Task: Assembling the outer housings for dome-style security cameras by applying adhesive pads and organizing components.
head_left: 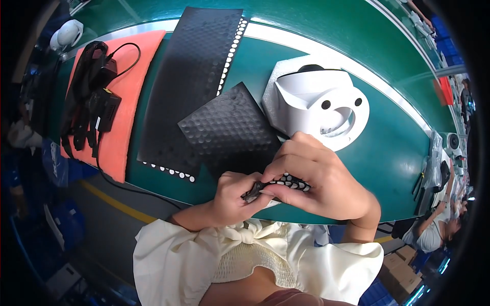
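Head camera, looking down: a green workbench point(388, 153) runs across the frame, carrying an orange foam pad point(125, 102) at the left, a long black sheet of round adhesive dots point(196, 76), a smaller dotted sheet point(229, 127) lying over its corner, and a white moulded housing point(321, 104) just beyond the hands. At the near edge, both hands meet over a narrow black strip of dots point(288, 182), its long axis running left to right between them. The right hand point(321, 178), curled over it, pinches the strip's right part; the left hand point(235, 196), closed, grips small black tweezers point(253, 191) touching the strip's left end. Neither hand is nearer; both hold it.
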`<state>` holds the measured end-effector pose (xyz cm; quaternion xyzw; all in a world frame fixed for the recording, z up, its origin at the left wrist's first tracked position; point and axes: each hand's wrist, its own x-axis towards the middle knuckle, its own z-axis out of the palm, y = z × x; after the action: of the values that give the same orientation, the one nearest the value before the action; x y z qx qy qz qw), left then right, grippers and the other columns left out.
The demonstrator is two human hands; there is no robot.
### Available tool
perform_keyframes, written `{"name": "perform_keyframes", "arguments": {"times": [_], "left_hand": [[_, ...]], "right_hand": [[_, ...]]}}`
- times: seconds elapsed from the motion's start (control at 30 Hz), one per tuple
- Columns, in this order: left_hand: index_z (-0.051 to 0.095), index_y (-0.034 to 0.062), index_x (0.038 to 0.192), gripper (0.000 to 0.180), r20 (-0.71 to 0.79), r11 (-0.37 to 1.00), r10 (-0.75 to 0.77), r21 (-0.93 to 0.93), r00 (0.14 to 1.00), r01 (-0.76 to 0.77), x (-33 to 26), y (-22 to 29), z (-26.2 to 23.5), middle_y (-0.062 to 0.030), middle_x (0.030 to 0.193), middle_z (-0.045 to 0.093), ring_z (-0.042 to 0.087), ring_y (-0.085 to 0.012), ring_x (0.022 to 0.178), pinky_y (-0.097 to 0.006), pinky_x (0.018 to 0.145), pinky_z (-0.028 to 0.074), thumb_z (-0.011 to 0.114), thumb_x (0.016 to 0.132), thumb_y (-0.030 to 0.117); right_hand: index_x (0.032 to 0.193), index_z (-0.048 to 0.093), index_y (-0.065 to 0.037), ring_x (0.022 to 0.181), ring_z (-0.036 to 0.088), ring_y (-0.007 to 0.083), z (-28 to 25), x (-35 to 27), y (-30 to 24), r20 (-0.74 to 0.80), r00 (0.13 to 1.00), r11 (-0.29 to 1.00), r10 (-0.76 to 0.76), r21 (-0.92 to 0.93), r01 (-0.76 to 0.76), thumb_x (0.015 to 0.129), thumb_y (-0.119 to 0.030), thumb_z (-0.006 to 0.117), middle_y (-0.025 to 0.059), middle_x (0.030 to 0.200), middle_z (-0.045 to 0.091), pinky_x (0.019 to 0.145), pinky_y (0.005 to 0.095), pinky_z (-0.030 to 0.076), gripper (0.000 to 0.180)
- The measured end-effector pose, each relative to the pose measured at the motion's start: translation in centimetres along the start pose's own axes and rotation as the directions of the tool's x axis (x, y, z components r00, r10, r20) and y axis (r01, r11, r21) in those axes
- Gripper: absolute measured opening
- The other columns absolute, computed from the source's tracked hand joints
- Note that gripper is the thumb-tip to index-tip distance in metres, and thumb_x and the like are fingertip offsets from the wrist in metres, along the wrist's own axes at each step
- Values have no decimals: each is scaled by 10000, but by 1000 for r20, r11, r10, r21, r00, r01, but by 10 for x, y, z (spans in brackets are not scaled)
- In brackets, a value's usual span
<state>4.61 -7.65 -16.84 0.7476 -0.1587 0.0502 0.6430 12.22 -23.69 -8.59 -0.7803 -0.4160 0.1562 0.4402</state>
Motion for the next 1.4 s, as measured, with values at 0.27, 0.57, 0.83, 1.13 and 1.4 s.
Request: {"name": "perform_keyframes", "arguments": {"times": [0.27, 0.57, 0.83, 1.13, 1.4], "left_hand": [[567, -21, 724, 141, -23, 1000, -7, -6, 1000, 6, 1, 2, 3, -91, 511, 498, 532, -211, 428, -290, 411, 395, 658, 681, 79], [540, -7, 649, 135, -42, 999, -14, 50, 999, 16, -1, 2, 0, -74, 475, 477, 516, -202, 396, -282, 397, 377, 638, 704, 67], [518, 10, 568, 204, -62, 992, 77, 102, 995, -71, 3, 3, 1, -66, 475, 494, 514, -205, 397, -287, 390, 373, 662, 703, 60], [510, -3, 582, 218, -39, 993, 22, 114, 999, -17, 5, 3, 2, -79, 488, 496, 510, -220, 404, -287, 394, 371, 683, 694, 68], [510, -43, 790, 222, 254, 988, 3, -149, 967, 36, 11, 4, 0, -209, 1089, 483, 550, -264, 876, -319, 730, 449, 682, 696, 64]], "right_hand": [[817, 584, -47, 727, 490, 234, 5, -2, -3, -15, 998, 998, 60, -22, -60, 660, -69, 680, 64, 791, 544, 652, 307, 407, 185], [800, 563, -51, 681, 473, 210, 12, -10, 8, -158, 979, 980, -127, -172, 99, 665, -50, 652, 48, 780, 521, 594, 299, 358, 162], [889, 531, -36, 679, 508, 201, 19, -13, 12, -259, 963, 996, -76, 29, 86, 659, 30, 652, 44, 818, 552, 607, 294, 386, 269], [871, 514, -45, 706, 515, 204, 12, -26, 8, -201, 975, 963, -92, 230, 138, 695, 54, 622, 77, 828, 574, 619, 284, 396, 229], [949, 399, -4, 656, 524, 101, -4, -52, 32, -559, 829, 995, 17, -73, -70, 716, 106, 605, 110, 817, 590, 550, 193, 375, 330]]}}
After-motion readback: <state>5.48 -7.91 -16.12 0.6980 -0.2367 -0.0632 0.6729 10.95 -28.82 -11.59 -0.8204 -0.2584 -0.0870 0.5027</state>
